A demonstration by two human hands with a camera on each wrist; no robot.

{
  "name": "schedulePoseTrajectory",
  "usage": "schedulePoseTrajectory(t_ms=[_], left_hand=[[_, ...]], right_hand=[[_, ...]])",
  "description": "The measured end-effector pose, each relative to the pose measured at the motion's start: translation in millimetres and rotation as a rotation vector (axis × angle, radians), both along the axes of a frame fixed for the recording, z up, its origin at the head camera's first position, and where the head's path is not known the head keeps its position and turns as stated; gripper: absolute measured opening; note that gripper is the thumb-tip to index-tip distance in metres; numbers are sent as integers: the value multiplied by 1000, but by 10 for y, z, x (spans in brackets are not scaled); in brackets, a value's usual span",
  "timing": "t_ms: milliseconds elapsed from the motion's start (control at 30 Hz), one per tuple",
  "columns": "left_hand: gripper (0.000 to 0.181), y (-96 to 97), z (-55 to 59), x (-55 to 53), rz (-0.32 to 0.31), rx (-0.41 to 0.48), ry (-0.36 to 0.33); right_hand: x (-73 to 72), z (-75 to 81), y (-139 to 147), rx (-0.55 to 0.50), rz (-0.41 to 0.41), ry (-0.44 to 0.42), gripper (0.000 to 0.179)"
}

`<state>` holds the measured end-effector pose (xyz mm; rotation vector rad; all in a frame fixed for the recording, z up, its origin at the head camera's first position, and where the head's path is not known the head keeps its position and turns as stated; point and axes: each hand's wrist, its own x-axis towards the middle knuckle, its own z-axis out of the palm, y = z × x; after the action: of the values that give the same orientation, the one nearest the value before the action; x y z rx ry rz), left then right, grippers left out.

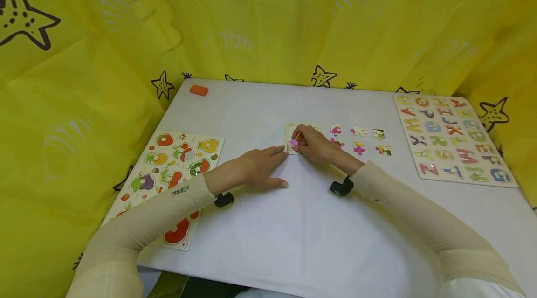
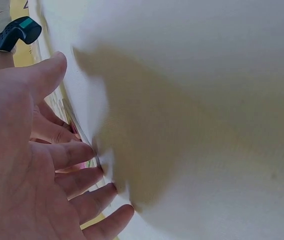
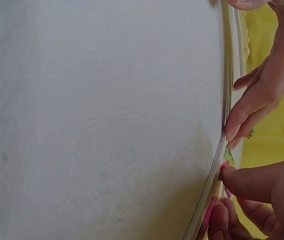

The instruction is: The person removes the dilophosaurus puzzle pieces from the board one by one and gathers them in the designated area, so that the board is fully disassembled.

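Observation:
My right hand (image 1: 312, 145) pinches a pink jigsaw piece (image 1: 293, 143) between thumb and fingers, low over the left part of a small pale puzzle tray (image 1: 288, 129). In the right wrist view, the thumb and fingers close on pink (image 3: 225, 165) at the tray's edge. The left hand (image 1: 261, 167) lies palm down with fingers extended, its fingertips right at the tray's left edge and the thumb spread toward the table's front. Much of the tray is hidden behind the right hand. Several loose jigsaw pieces (image 1: 358, 148) lie in two rows just right of the tray.
A fruit and vegetable puzzle board (image 1: 218, 144) lies at the left, partly under the left forearm. An alphabet puzzle board (image 1: 423, 139) lies on the right. An orange block (image 1: 199, 90) sits at the back left corner. Yellow curtains surround the white table (image 1: 268, 242).

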<state>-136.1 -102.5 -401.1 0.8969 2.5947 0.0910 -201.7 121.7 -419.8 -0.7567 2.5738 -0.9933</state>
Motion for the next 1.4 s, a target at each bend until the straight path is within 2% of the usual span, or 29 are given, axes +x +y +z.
schedulePoseTrajectory(t_ms=[200,400,600,733,933,1100,1400], left_hand=[[93,0,-1,3,0,-3,1],[93,-2,1,7,1,-6,-2],[93,-4,16,17,-1,-7,2],[93,0,17,10,-1,-10,2],[93,5,16,18,2,-7,-10],[93,24,33,21,8,-22,-19],[94,21,2,23,18,-17,-17]], right_hand=[[-10,-23,36,-50,-6,17,24],[0,4,70,-84,-55,11,13],[-19,55,110,-160,-51,-58,11],[-45,78,131,-214,-40,-145,14],[-68,137,178,-248,-58,-230,19],[-63,237,265,-239,-72,-210,21],[-30,391,650,-130,-128,-89,22]])
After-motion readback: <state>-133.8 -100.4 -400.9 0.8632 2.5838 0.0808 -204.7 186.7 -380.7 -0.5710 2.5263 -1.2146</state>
